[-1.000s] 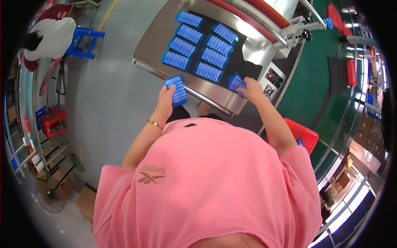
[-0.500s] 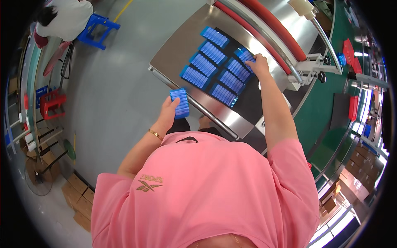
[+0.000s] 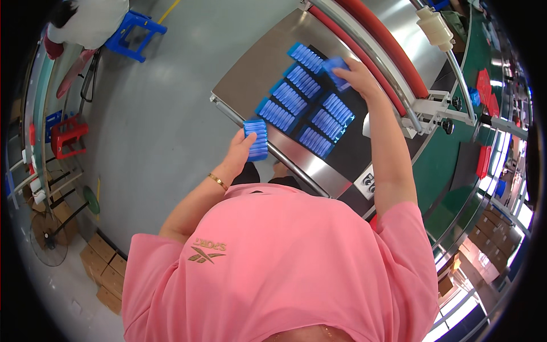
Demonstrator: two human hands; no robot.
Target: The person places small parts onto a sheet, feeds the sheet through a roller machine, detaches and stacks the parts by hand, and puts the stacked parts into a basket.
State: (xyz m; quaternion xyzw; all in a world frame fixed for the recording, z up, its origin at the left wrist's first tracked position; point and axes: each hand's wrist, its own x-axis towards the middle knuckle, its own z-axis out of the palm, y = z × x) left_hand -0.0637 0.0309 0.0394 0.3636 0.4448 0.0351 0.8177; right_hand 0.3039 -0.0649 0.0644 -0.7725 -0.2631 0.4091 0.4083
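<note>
My left hand (image 3: 239, 149) is closed on a blue pack (image 3: 257, 142) of slim, ribbed pieces lying side by side, held over the near edge of the metal table (image 3: 250, 77). At the table's far side my right hand (image 3: 360, 75) grips another blue pack (image 3: 335, 73), blurred by motion. More such packs lie in two rows partly on a black strip (image 3: 347, 145). Several make up the left row (image 3: 289, 98); three are in the right row (image 3: 327, 124), below my right hand. What the packs contain is too small to tell.
Red rollers (image 3: 379, 37) on a white-framed machine cross behind the table. To the right runs a green belt (image 3: 424, 182) with red trays (image 3: 484, 162). A person (image 3: 94, 23) is at the far left, by a blue stool (image 3: 135, 35). Cardboard boxes (image 3: 102, 265) and a fan (image 3: 48, 236) stand lower left.
My right hand has picked up the far pack of the right row and moved it slightly left and away. My left hand keeps its pack, shifted a little right.
</note>
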